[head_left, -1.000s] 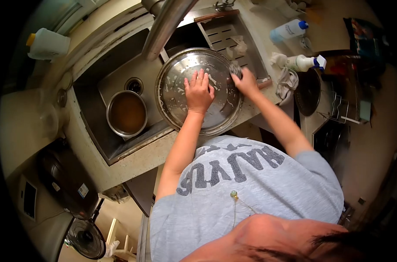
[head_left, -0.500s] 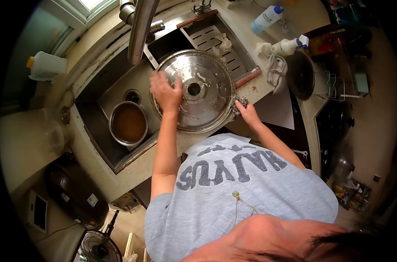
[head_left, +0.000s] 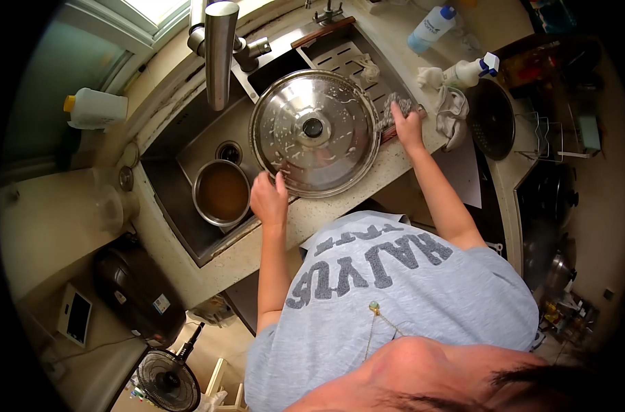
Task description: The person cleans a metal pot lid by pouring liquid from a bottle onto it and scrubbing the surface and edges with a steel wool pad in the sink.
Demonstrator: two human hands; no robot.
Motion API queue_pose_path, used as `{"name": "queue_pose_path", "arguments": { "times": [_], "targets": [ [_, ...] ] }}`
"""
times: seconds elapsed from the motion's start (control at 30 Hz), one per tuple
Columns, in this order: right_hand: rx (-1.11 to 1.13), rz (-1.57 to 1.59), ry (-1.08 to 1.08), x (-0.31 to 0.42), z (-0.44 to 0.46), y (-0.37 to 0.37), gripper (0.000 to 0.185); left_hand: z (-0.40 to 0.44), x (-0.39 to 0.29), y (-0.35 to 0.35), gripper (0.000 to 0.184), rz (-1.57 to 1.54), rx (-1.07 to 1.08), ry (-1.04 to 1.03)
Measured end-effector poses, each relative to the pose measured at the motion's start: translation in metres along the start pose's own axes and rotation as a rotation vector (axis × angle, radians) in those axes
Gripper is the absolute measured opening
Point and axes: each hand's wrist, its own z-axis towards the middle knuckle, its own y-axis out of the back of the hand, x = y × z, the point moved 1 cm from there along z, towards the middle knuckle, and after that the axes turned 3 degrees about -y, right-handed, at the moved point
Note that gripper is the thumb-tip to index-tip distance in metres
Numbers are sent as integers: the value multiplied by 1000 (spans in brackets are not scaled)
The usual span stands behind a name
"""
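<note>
A large round metal pot lid (head_left: 340, 147) with a dark knob at its centre lies over the sink's right part, flecked with whitish suds or residue. My left hand (head_left: 268, 200) is closed on the lid's near-left rim. Beyond the lid's right edge, my right hand (head_left: 410, 130) grips a grey steel wool scourer (head_left: 397, 104), partly hidden by the fingers. To the left of the lid, a metal pot (head_left: 221, 195) of brownish liquid stands in the sink basin (head_left: 182, 226).
The faucet (head_left: 220, 62) juts over the basin's back side. A slotted drain tray (head_left: 336, 58) with a crumpled cloth (head_left: 367, 67) sits behind the lid. On the right counter are a spray bottle (head_left: 463, 73), a blue-capped bottle (head_left: 430, 29) and a rag (head_left: 452, 113).
My left hand has come off the lid's upper left side, down to its near rim. My right hand has moved the scourer up and right, away from the lid's lower right edge.
</note>
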Motion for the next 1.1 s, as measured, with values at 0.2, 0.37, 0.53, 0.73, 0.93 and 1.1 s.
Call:
{"name": "queue_pose_path", "arguments": {
  "times": [0.2, 0.37, 0.53, 0.73, 0.93, 1.1],
  "targets": [
    [255, 48, -65, -7, -73, -6, 47, 47, -35, -38, 60, -243, -53, -298],
    [169, -299, 223, 7, -72, -17, 35, 57, -33, -88, 55, -222, -2, -311],
    [121, -395, 235, 19, 7, -68, 31, 59, -34, -89, 49, -184, 0, -293],
    [297, -245, 337, 21, 57, -93, 39, 59, -34, -89, 53, -162, -7, -280],
    [314, -285, 366, 5, 22, -59, 36, 55, -35, -84, 55, -188, 25, -262],
    [438, -188, 429, 28, 69, -118, 37, 59, -37, -85, 55, -173, 11, -264]
  ]
}}
